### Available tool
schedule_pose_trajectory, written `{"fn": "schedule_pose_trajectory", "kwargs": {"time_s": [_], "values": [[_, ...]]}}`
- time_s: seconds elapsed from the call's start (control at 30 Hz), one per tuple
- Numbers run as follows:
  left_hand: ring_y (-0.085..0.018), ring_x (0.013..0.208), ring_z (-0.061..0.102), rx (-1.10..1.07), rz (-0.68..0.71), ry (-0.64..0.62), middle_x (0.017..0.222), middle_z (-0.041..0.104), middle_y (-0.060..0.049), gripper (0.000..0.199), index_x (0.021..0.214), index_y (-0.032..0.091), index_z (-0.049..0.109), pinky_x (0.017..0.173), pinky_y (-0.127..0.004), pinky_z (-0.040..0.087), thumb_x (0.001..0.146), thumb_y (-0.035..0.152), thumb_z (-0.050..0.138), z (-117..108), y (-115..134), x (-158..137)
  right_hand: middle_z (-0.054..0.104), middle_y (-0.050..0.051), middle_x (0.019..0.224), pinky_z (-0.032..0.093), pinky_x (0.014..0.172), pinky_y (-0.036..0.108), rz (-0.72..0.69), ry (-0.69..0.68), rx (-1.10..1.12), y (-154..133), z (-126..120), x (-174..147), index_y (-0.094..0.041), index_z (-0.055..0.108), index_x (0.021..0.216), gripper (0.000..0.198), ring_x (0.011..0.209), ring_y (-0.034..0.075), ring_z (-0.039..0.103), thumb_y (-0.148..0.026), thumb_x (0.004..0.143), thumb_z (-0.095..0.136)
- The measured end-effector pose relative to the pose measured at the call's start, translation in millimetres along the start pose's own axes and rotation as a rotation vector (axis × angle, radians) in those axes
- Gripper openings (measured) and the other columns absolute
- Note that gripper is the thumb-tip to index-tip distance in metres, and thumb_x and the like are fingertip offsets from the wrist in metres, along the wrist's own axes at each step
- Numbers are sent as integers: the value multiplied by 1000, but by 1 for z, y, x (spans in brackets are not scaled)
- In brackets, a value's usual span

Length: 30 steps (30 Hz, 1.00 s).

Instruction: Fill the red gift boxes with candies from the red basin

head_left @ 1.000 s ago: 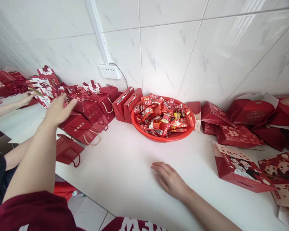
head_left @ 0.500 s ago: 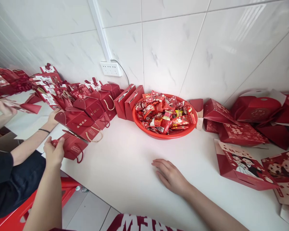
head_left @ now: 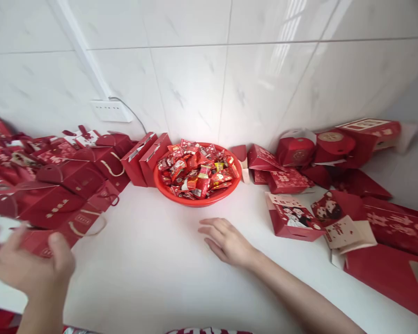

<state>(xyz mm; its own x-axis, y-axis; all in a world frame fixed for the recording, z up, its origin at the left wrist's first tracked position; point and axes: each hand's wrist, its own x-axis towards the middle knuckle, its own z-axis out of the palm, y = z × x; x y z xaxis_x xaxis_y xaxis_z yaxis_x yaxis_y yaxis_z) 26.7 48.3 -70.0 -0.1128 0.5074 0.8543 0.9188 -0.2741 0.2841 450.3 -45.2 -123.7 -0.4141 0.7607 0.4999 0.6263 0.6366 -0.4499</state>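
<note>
Lower left, left hand (head_left: 29,266), fingers spread, near gift boxes (head_left: 71,178); centre, right hand (head_left: 230,243), fingers loosely together, empty, below the candy basin (head_left: 195,202), likely central for reach.

White table (head_left: 135,269) here, crowded at both sides.
Red boxes (head_left: 73,174) pack the left, a red basin (head_left: 198,202) of sweets (head_left: 195,171) sits between, more boxes (head_left: 296,233) lie jumbled right.

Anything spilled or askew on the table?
No spill visible; the mostly red wrapped candies sit in the rounded red plastic basin. The red cardboard boxes at right look askew: they lie heaped at mixed angles, a beige cardboard flap jutting out.
</note>
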Motion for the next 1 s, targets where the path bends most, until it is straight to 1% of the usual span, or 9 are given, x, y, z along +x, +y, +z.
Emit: {"fn": "schedule_pose_trajectory", "kwargs": {"time_s": [0.07,0.17,0.27,0.33,0.47,0.6,0.73,0.87,1.0], "values": [[-33,125,50,-48,326,-81,133,54,-8,46,125,21,56,106,-55,38,81,32,65,26,46,-10,58,12,132,45,100,43,47,121,-78,5,-34,13,-22,53,125,30,118,24,55,-20,95,48],[-20,108,64,-445,663,-587,117,67,-6,27,115,23,62,97,-36,50,90,17,55,66,124,-36,55,12,134,41,107,42,166,297,-156,14,-85,29,-22,57,121,26,126,24,50,-22,96,50],[-21,123,57,-594,927,-1070,138,58,-5,35,129,27,59,104,-36,46,95,26,51,95,188,-67,57,11,130,39,108,42,281,502,-200,25,-122,37,-22,61,116,23,126,23,50,-27,96,51],[-27,140,40,-579,965,-1244,154,40,-6,49,144,29,45,115,-48,34,96,35,51,109,216,-86,59,12,126,40,107,42,355,591,-212,36,-139,36,-21,64,112,22,124,24,52,-29,95,52],[-30,149,21,-557,901,-1330,162,21,-5,66,155,33,23,120,-59,15,96,46,50,127,236,-106,61,13,126,40,107,45,563,605,-254,62,-169,16,-19,69,108,27,121,26,55,-33,91,53],[-28,150,17,-547,849,-1321,162,19,-1,65,155,36,19,121,-56,12,97,47,47,133,231,-109,59,15,131,37,109,47,883,694,-395,91,-198,-25,-17,69,114,35,125,29,51,-33,90,50],[-26,150,17,-512,832,-1304,162,18,0,63,155,36,17,122,-54,13,99,46,44,135,226,-108,45,21,146,36,105,58,1269,746,-584,118,-212,-63,-13,64,124,43,135,40,38,-32,90,47],[-26,149,22,-496,848,-1274,162,21,1,62,155,37,16,121,-53,17,100,47,42,138,226,-107,56,25,133,38,105,51,1290,692,-570,141,-221,-77,-4,63,124,44,129,37,47,-25,89,46],[-26,148,25,-499,871,-1236,161,23,0,62,155,36,16,120,-51,20,100,46,42,140,225,-106,62,21,125,44,99,45,1213,674,-591,161,-241,-57,-10,60,126,41,117,32,58,-25,89,48]]}}
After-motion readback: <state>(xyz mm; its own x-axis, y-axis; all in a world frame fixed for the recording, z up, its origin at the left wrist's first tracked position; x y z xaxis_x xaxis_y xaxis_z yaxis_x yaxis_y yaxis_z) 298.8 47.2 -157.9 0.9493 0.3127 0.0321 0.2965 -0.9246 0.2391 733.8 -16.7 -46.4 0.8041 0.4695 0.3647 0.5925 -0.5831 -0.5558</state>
